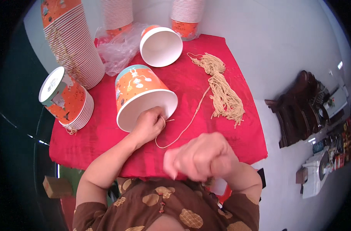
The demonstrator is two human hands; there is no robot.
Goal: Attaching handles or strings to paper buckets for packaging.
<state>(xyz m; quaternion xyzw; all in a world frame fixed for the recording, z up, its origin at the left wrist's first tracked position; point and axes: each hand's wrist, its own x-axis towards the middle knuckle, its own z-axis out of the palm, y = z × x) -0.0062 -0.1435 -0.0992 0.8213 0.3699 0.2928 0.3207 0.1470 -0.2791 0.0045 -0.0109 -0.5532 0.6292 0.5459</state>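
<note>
An orange paper bucket (142, 82) with a teal band at its base lies tipped on the red cloth, its white mouth toward me. My left hand (149, 124) is at that mouth, fingers pinched on a beige string (183, 131). A short end of string pokes out beside the fingertips. From there the string loops over the cloth to a hank of beige strings (224, 90) on the right. My right hand (204, 158) is raised over the table's near edge, fingers curled, slightly blurred. Whatever it may hold is hidden.
A second paper bucket (161, 48) lies behind, mouth toward me, by crumpled clear plastic (119, 49). A tall leaning stack of buckets (73, 50) and a short upside-down stack (67, 100) stand left. More stacks (187, 19) line the back. Dark wooden furniture (300, 109) stands off right.
</note>
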